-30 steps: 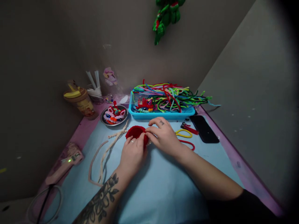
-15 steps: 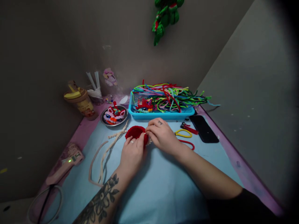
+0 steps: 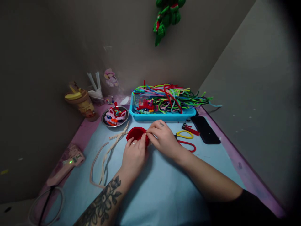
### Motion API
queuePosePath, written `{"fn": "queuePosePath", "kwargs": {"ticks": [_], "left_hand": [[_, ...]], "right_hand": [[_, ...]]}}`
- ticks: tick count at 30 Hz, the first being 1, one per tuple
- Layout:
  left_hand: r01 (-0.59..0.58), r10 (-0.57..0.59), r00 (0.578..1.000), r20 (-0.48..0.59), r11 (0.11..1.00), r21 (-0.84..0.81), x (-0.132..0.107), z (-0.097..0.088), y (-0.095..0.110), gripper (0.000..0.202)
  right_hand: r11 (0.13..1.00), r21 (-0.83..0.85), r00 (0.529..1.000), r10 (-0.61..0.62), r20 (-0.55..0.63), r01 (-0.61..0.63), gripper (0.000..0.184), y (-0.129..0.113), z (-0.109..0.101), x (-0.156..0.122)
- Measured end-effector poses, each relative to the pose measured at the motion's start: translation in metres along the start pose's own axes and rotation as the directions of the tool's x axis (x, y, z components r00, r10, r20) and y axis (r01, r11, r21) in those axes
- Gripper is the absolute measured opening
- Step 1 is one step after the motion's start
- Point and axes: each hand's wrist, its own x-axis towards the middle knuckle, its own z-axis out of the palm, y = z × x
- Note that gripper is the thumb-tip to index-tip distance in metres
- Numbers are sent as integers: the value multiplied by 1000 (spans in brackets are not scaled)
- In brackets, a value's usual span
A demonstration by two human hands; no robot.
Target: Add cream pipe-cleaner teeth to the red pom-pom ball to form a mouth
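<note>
Glue gun [image 3: 67, 164] lay at the left edge of the worktop [image 3: 164, 188], lamp lit, seemingly parked clear of the work. Cream pipe cleaners [image 3: 110, 147] lay loose beside it. Left hand [image 3: 134, 155] was clamped on the near side of the red fuzzy cup [image 3: 136, 133] at centre, apparently steadying it against the worktop. Right hand [image 3: 164, 138] had its fingertips pinched together on the cup's right rim. Blue tray [image 3: 162, 116] stood just behind, within reach. Yellow-handled cutters [image 3: 185, 135] lay to the right.
</note>
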Motion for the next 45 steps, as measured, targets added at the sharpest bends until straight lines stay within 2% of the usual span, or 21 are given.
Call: {"fn": "queuePosePath", "kwargs": {"ticks": [2,4,7,9,11,14,18,20,24,28,32,34,36,40,45], "left_hand": [[94,-90,995,33,988,-120,-1,0,-1,52],[254,-232,967,107,919,-301,-1,0,-2,55],[474,-419,877,233,686,-552,0,-1,-3,58],[534,-496,827,264,549,-643,2,-2,-2,59],[552,-549,794,260,471,-688,4,-3,-1,58],[552,-609,753,247,382,-741,7,-5,1,59],[530,-605,741,293,258,-807,12,-9,4,54],[519,-603,732,317,193,-832,15,-11,6,53],[497,-625,703,340,90,-863,17,-13,8,52],[484,-667,665,336,42,-874,16,-12,6,51],[471,-743,587,322,-9,-882,16,-11,1,51],[453,-776,542,323,-54,-890,16,-11,-1,52],[426,-791,518,325,-91,-900,17,-11,-1,52],[330,-808,510,295,-133,-935,17,-10,4,51],[262,-828,495,264,-148,-954,16,-8,14,49]], "right_hand": [[998,57,998,28,-55,-25,15,2,0,1],[989,135,990,82,-117,-66,16,6,-2,3],[965,214,976,179,-127,-149,19,12,-5,5],[957,227,973,208,-96,-182,19,14,-6,6],[956,226,978,201,-54,-185,17,14,-5,6],[965,241,995,103,0,-100,18,11,-3,6],[984,174,998,-53,17,49,24,11,0,4],[986,159,999,-47,6,46,24,13,1,4],[969,246,1000,1,9,-3,24,16,5,5],[949,315,1000,2,25,-10,26,12,2,6],[949,311,998,-31,-48,44,23,-1,-4,4],[967,247,995,-46,-84,65,16,-9,-4,0],[983,171,995,-52,-83,66,12,-15,1,-4],[996,87,999,-26,-47,30,13,-23,15,-12],[997,78,997,20,-70,-14,13,-25,23,-15]]}}
